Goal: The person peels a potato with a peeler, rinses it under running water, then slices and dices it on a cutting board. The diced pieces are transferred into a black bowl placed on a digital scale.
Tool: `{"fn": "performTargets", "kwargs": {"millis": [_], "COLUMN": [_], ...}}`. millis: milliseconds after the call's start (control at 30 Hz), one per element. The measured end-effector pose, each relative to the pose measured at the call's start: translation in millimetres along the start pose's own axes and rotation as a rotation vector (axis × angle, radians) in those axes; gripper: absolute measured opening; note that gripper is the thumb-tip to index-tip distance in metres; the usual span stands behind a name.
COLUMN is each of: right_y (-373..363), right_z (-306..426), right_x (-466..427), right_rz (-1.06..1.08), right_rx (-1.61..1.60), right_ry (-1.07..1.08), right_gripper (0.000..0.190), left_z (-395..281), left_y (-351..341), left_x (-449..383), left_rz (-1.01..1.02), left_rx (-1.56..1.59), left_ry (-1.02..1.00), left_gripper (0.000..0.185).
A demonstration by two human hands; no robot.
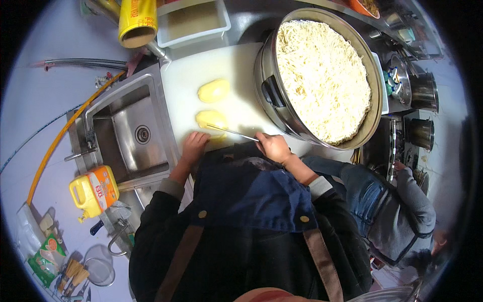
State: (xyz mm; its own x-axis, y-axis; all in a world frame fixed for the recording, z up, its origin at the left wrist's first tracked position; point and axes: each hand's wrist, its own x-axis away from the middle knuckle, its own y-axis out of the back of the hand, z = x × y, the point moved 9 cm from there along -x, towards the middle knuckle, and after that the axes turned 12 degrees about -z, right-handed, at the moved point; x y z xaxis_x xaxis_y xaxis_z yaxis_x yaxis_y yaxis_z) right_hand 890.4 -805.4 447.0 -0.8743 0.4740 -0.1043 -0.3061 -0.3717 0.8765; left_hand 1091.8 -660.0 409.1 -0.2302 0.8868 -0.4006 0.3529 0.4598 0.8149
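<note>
Two peeled yellow potatoes, one farther (214,91) and one nearer (205,117), lie apart on a white cutting board (181,90). My right hand (274,146) grips a knife (241,134), its blade angled left across the near side of the nearer potato. A smaller yellow piece (217,136) lies between that potato and my body. My left hand (194,145) rests at the near left of the board with bent fingers, the fingertips by this piece. Whether they pinch it is unclear.
A large steel pot (272,92) heaped with pale noodles (320,83) stands right of the board. Left is a steel sink (128,124), with a yellow jug (94,192) beside it. A white tray (193,22) sits behind. Another person (400,215) stands at right.
</note>
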Motion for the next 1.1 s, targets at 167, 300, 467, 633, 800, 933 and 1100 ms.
{"fn": "performTargets", "kwargs": {"millis": [167,300,467,633,800,933,1100], "right_y": [0.3,4.4,5.2,6.0,4.5,1.5,6.8], "right_z": [-0.1,1.9,1.1,0.0,-3.5,-3.8,-2.0], "right_x": [-2.5,-5.3,-5.1,-4.2,-3.1,-3.1,-3.8], "right_rz": [0.016,0.023,0.007,-0.040,-0.028,0.007,-0.035], "right_rx": [-0.009,-0.004,0.006,-0.011,-0.009,0.008,-0.042], "right_ry": [-0.021,-0.018,-0.022,-0.008,-0.022,-0.026,-0.027], "right_gripper": [0.023,0.023,0.021,0.021,0.020,0.021,0.020], "left_z": [1.5,1.8,-3.2,-8.5,33.5,38.6,40.2], "left_y": [-15.3,-14.9,-0.9,2.6,-40.7,-53.4,-41.0], "left_x": [-0.1,-9.9,-16.0,-18.3,22.7,43.3,28.3], "left_rz": [0.101,0.136,0.099,-0.008,0.287,0.423,0.315], "left_rx": [0.032,0.080,0.091,0.072,0.691,1.103,0.742], "left_ry": [-0.076,-0.146,-0.139,-0.022,0.784,0.998,0.710], "left_gripper": [0.032,0.028,0.020,0.018,0.025,0.035,0.034]}}
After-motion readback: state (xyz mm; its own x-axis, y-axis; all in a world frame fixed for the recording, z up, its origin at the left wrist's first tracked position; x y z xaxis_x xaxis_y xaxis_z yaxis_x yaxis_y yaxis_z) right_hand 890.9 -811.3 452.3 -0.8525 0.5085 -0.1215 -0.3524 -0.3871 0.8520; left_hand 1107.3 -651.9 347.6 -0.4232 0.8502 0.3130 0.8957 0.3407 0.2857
